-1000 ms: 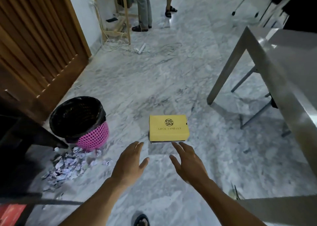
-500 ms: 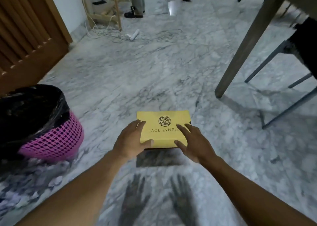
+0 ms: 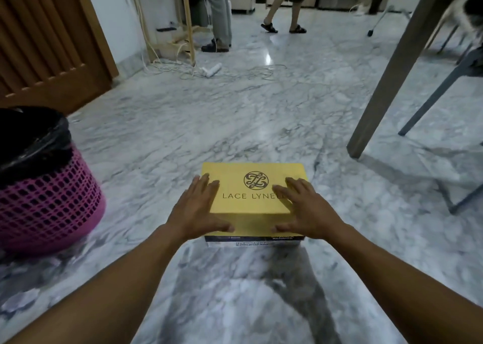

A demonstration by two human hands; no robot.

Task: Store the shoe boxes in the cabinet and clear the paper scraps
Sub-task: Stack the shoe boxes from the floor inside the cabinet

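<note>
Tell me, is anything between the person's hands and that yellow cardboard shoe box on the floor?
Nothing visible. The left hand and right hand lie flat on the lid of the yellow cardboard shoe box, thumbs against its near side.

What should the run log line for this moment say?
shoe box: closed, on floor | left hand: fingers flat on top, thumb on near side | right hand: likewise | pink bin: left of box

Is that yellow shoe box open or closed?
Closed. The shoe box has its lid flat over the base, left hand and right hand resting on top.
</note>
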